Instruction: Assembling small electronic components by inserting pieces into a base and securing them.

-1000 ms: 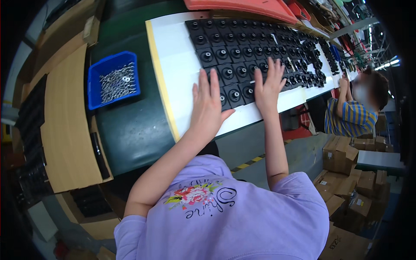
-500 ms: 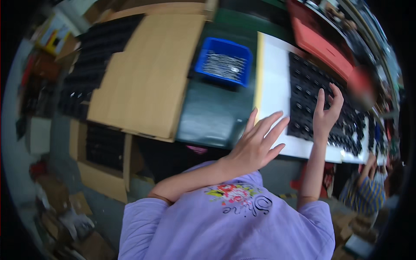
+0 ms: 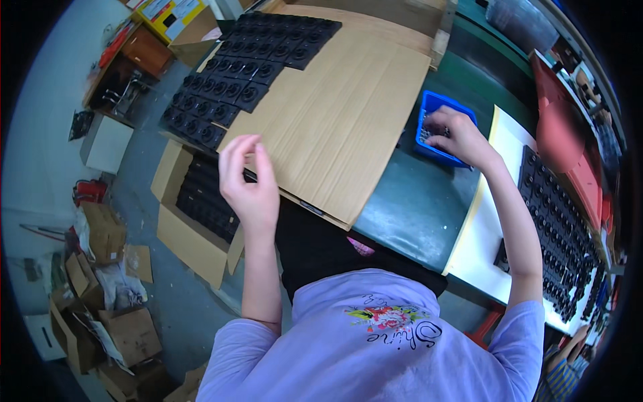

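My right hand (image 3: 457, 137) reaches into a blue bin (image 3: 447, 158) that holds many small, thin, shiny metal pieces (image 3: 424, 136). Its thumb and fingers are bent and apart over the pieces, with nothing visibly held. My left hand (image 3: 249, 181) is raised by the near left edge of a brown cardboard sheet (image 3: 348, 100), fingers loosely curved and nothing visible in them. Beyond it, rows of square black parts with round centres (image 3: 231, 86) cover the left side of the sheet.
An open carton (image 3: 194, 251) of black parts stands below the left table edge. On the right, a white board (image 3: 479, 221) carries more black parts (image 3: 559, 228), with red bins (image 3: 569, 144) behind. Cardboard boxes (image 3: 127, 335) clutter the floor. Another person's arm (image 3: 569, 348) shows at lower right.
My view has turned left. My right hand has gone from above the black parts on the white board into the blue bin. My left hand has moved left to the cardboard sheet, its fingers more curled.
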Available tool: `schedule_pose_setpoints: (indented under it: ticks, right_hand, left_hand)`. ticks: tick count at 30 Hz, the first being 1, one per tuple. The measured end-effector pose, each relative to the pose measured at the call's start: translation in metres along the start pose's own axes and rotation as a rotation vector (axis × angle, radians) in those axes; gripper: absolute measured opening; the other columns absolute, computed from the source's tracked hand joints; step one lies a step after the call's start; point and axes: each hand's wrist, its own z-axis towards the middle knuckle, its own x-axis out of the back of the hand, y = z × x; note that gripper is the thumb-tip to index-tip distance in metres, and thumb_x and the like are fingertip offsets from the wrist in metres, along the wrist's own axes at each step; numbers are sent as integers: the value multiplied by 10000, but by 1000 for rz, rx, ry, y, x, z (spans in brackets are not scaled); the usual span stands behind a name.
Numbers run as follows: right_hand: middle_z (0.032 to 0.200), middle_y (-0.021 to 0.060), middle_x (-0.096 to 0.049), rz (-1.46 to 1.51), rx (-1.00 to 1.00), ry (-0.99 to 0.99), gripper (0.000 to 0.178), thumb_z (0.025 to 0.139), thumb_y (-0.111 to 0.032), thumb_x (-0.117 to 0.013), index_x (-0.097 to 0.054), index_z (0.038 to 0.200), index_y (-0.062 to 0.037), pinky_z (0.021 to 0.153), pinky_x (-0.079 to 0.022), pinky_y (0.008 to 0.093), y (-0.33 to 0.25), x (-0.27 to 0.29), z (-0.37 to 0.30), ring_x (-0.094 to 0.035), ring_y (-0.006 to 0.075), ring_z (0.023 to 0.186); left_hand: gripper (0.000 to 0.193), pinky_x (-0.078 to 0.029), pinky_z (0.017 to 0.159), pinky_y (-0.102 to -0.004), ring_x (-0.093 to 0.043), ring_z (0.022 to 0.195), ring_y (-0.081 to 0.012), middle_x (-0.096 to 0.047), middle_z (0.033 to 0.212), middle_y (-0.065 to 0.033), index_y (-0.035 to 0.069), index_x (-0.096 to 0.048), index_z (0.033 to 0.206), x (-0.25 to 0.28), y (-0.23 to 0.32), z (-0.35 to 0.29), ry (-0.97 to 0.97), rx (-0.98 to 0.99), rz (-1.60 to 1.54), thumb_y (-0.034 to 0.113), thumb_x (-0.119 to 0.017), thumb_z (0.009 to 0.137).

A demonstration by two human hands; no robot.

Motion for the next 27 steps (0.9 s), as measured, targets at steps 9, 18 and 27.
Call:
schedule_pose_setpoints:
  ticks: [9,18,27]
  right_hand:
    - [792,157,-623,17,-116,-46,103,754,-34,-638,-629,837,26,695,-500,354,-3,4,0,-630,284,752]
    - [746,54,-629,295,-82,104,146,816,-142,-644,-632,836,3,589,-449,249,-62,23,24,-587,122,688]
    - [694,55,-636,463,117,-259,213,837,-223,-673,-656,830,-11,633,-470,282,-91,-48,188,-570,108,661]
  left_hand:
    - [167,-431,641,-206,-533,729,-57,-632,936,-21,15,-648,1051,22,-74,6,181,260,66,81,-597,906]
    - [115,-390,576,-210,-486,655,-69,-577,891,-35,-10,-649,978,20,-53,-6,142,93,178,40,-604,885]
    - [163,-467,676,-270,-576,741,-170,-595,914,-91,-11,-656,974,-14,-38,-1,-72,85,127,28,-649,817]
